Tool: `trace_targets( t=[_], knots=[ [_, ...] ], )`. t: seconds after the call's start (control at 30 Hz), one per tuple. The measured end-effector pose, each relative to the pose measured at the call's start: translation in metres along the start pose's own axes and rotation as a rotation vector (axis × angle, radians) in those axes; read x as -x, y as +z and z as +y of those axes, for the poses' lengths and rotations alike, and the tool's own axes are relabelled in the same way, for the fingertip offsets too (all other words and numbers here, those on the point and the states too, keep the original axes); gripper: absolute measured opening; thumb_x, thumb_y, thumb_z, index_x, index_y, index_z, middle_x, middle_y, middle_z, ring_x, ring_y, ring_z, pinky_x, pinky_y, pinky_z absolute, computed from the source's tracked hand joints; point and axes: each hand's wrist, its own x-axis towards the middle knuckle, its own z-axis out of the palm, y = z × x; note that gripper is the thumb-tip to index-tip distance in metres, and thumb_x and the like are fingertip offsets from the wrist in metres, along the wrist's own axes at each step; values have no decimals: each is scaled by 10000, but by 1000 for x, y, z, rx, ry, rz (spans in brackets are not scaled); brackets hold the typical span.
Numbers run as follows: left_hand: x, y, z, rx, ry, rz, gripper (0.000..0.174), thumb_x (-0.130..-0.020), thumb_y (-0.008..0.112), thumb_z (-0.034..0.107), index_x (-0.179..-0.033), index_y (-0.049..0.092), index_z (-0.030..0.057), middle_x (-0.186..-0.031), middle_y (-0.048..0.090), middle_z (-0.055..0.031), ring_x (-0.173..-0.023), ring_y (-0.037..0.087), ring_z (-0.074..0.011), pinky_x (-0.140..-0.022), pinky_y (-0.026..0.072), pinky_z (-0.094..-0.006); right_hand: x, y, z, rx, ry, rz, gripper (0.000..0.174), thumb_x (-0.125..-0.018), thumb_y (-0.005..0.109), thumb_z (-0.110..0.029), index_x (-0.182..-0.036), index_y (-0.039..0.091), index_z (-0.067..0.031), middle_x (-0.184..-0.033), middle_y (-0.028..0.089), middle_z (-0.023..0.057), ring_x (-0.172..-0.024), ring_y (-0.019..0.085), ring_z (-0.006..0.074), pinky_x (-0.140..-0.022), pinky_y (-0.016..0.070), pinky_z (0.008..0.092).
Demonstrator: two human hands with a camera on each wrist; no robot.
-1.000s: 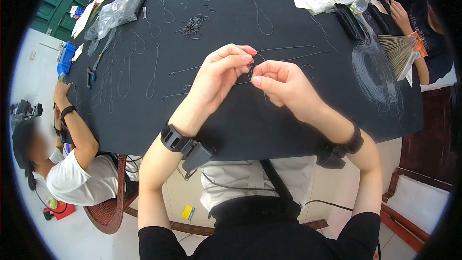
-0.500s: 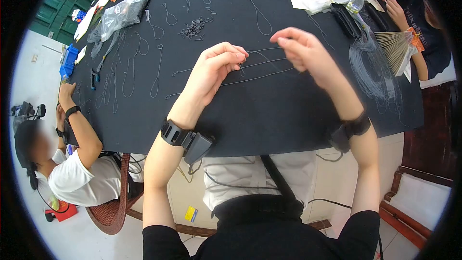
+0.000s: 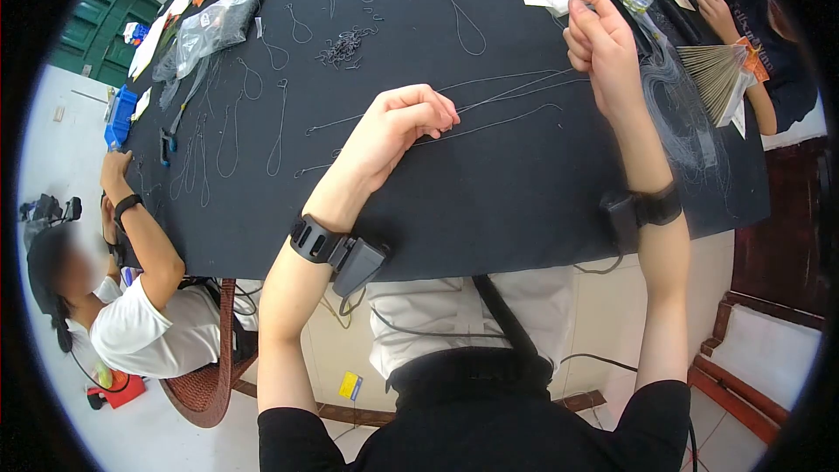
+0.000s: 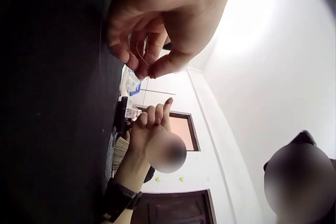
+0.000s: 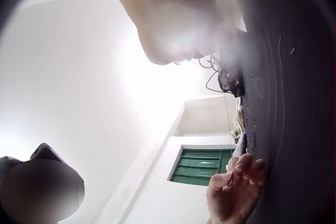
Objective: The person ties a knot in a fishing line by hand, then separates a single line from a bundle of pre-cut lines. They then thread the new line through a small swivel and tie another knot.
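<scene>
The left hand (image 3: pixel 398 135) pinches a thin grey line between thumb and fingertips; a small loop of line (image 4: pixel 142 50) shows inside its curled fingers in the left wrist view. Off to the right and farther up the table, the right hand (image 3: pixel 607 52) is raised with thumb and fingers curled together. A thin line (image 3: pixel 511 93) stretches from the left hand toward it, and a line hangs near its blurred fingers in the right wrist view. Other lines (image 3: pixel 489 127) lie on the black cloth beneath and beside the left hand.
Looped lines (image 3: pixel 281 127), a pile of small dark metal pieces (image 3: pixel 347 48) and a plastic bag (image 3: pixel 218 31) lie on the black table (image 3: pixel 472 227). At right are a coil of clear line (image 3: pixel 677 122) and a fanned bundle (image 3: pixel 712 79). People sit at both sides.
The right hand has moved from beside the left hand outward to the right and up the table, drawing the line out long. The left hand has stayed nearly in place, still pinching.
</scene>
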Motion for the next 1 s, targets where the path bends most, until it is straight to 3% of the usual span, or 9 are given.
trace_targets(
  t=[0.13, 0.5, 1.0],
  knots=[
    [0, 2, 1, 1, -4, 4, 76, -756, 527, 35, -710, 587, 32, -816, 581, -81, -698, 490, -103, -673, 424, -208, -2, 0, -5, 13, -7, 112, 264, -921, 462, -160, -1126, 473, 5, -579, 293, -77, -452, 232, -3, -386, 169, 170],
    [1, 1, 1, -34, -3, 9, 113, -769, 481, 47, -693, 564, 42, -814, 575, -75, -693, 488, -98, -668, 426, -211, -20, -44, 0, 44, -109, 238, 234, -924, 471, -167, -1099, 507, -16, -572, 300, -81, -447, 234, -6, -384, 161, 168],
    [1, 3, -1, -23, 8, -12, 113, -780, 478, 37, -714, 570, 45, -835, 579, -76, -700, 493, -94, -670, 424, -207, -26, -57, 7, 139, -172, 307, 221, -917, 490, -178, -1067, 529, -19, -564, 317, -98, -441, 238, -16, -376, 164, 163]
  ],
)
